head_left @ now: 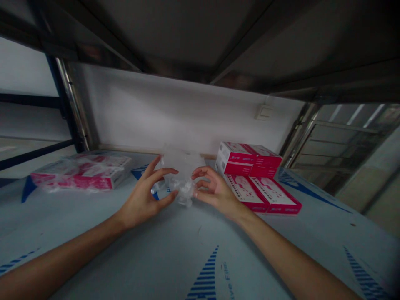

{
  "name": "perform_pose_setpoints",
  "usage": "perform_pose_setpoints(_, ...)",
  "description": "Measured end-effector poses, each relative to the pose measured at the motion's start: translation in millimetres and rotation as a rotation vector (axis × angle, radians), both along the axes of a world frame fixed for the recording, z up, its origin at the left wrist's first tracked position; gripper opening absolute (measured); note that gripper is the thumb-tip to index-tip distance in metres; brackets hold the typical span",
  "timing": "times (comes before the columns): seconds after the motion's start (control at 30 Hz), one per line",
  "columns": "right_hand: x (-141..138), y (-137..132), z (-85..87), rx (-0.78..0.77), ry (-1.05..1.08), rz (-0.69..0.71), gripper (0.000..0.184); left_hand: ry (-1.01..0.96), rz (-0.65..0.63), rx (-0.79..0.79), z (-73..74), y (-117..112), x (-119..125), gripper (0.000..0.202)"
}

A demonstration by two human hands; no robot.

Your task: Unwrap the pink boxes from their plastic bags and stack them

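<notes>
L hand (145,193) & R hand (215,189) pinch crumpled clear plastic bag (183,177) btwn them, fingers part-curled; red-white boxes (250,160) stacked just R, on film-covered table (156,250).

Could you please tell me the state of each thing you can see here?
Left hand: fingers curled, against the plastic.
Right hand: fingers curled, at the plastic's other side.
Clear plastic wrap: loose, crumpled at its lower end.
Wrapped box: lying flat, loosely covered in plastic.
Back boxes: stacked, unwrapped.
Front boxes: lying flat, unwrapped.
</notes>
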State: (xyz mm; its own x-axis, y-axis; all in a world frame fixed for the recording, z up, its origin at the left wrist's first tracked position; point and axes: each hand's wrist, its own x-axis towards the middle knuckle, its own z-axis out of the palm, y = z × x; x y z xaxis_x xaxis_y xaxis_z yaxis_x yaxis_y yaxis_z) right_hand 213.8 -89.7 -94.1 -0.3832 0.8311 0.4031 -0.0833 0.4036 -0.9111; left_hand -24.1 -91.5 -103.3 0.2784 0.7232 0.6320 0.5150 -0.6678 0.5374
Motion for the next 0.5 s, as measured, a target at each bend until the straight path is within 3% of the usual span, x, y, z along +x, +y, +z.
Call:
perform_pose_setpoints(0.1, -1.7, -3.8, 4.5, -0.052, 0.092, 0.038, 0.045, -0.107, 0.016, -0.062, 0.8, 0.3, -0.2, 0.028)
perform_pose_setpoints(0.2, -1.4, -5.7, 8.2, -0.131, 0.179, 0.042, 0.044, -0.194, 0.027, -0.119, 1.1, 1.0, -1.3, 0.03)
perform_pose_setpoints(0.4, -2.1, -7.9, 9.5, -0.2, 0.208, 0.037, 0.036, -0.098, 0.038, -0.086, 0.9, -1.5, 1.0, 0.039)
perform_pose_setpoints(0.5, -5.5, -9.0, 5.2, -0.123, 0.119, 0.019, 0.053, -0.122, 0.03, -0.066, 1.1, -3.5, 4.1, 0.032)
